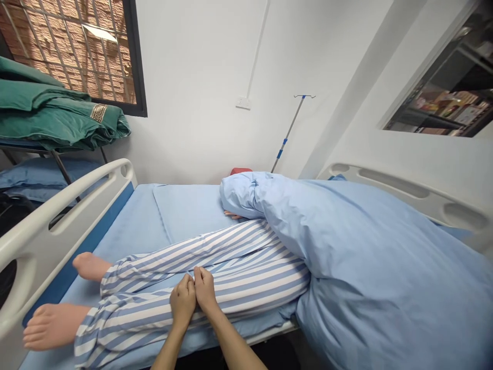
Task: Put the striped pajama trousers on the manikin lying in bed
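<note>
My left hand [183,302] and my right hand [204,290] are side by side, touching or nearly so, over the near leg of blue-and-white striped trousers [246,288]. Both hands are closed, with curled fingers. Whether trouser cloth is pinched inside them is hidden. The trousers are on a lying figure that looks like a care manikin; its bare far foot [91,266] and near foot [56,326] point left. From the hips up, a bunched light blue quilt [358,257] covers it. A bit of the manikin's hand [233,215] shows under the quilt's edge.
The bed's blue sheet [192,205] lies beneath, between a cream footboard [69,198] at left and a headboard [385,182] at right. Behind stand an IV pole [287,133] and a red object [241,170]. Green folded covers [57,110] lie on a rack at left.
</note>
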Demonstrator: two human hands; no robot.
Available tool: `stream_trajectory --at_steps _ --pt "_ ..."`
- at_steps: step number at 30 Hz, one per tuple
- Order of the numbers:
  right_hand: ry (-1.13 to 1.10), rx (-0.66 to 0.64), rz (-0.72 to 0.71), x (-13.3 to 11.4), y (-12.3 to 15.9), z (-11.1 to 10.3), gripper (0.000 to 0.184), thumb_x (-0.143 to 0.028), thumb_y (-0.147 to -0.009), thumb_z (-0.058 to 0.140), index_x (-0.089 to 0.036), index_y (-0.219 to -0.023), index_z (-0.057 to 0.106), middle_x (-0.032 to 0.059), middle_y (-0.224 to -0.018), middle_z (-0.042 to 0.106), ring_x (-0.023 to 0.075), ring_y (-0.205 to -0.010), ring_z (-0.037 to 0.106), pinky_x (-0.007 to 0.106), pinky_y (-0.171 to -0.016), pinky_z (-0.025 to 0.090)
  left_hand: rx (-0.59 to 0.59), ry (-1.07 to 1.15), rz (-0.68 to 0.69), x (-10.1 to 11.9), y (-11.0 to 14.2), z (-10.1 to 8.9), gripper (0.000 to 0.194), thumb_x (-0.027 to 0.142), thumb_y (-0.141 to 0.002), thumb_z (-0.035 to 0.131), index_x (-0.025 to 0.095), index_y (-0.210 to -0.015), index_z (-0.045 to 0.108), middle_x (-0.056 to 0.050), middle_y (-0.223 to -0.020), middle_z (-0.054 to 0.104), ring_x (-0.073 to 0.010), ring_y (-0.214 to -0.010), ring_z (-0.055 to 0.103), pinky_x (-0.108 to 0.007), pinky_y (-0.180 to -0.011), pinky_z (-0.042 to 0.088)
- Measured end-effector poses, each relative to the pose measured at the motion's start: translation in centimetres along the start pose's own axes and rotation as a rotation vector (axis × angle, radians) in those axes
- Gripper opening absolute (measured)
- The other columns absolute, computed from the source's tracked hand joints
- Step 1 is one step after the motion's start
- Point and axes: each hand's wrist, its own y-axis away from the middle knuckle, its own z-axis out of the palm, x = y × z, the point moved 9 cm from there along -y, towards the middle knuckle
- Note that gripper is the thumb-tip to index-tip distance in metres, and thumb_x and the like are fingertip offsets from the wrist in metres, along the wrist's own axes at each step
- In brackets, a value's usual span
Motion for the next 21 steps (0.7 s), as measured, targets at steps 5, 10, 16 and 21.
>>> stream_trajectory --at_steps 5,10,16,21 --pt "0.016 -0.020 -0.061 -1.7 -0.4 -0.9 0.038 -0.034 -0.086 0.037 -0.019 -0.051 0.036 -0.0051 -0.048 0.034 0.0100 -0.049 0.034 0.022 -0.048 0.024 -0.033 -0.076 -0.005 0.0 0.0 0.3 0.024 0.019 -0.084 0.035 0.020 -0.065 0.049 -0.001 -0.063 0.059 -0.0144 -0.062 0.051 -0.025 -0.057 0.021" --pt "0.050 -0.002 -0.057 -0.5 -0.6 -1.9 0.038 -0.034 -0.087 0.037 -0.019 -0.052 0.036 -0.0052 -0.049 0.034 0.0100 -0.050 0.033 0.023 -0.049 0.022 -0.040 -0.109 -0.016 0.2 -0.1 0.4 0.023 0.019 -0.084 0.034 0.020 -0.066 0.049 -0.001 -0.062 0.058 -0.0144 -0.062 0.051 -0.025 -0.055 0.019" --pt "0.041 0.014 -0.001 2.1 -0.2 -1.9 0.037 -0.033 -0.087 0.037 -0.019 -0.053 0.034 -0.0056 -0.050 0.034 0.0099 -0.050 0.033 0.023 -0.051 0.023 -0.042 -0.148 -0.020 0.5 0.0 0.6 0.024 0.021 -0.084 0.034 0.020 -0.067 0.051 -0.001 -0.066 0.060 -0.0144 -0.063 0.050 -0.024 -0.056 0.020" --pt "-0.039 -0.043 0.008 0.6 -0.5 -2.6 0.040 -0.038 -0.087 0.037 -0.019 -0.053 0.032 -0.0056 -0.049 0.033 0.0094 -0.050 0.032 0.023 -0.051 0.024 -0.047 -0.114 -0.008 0.6 0.0 0.4 0.024 0.023 -0.083 0.035 0.020 -0.067 0.052 -0.001 -0.065 0.060 -0.0138 -0.062 0.050 -0.024 -0.057 0.022"
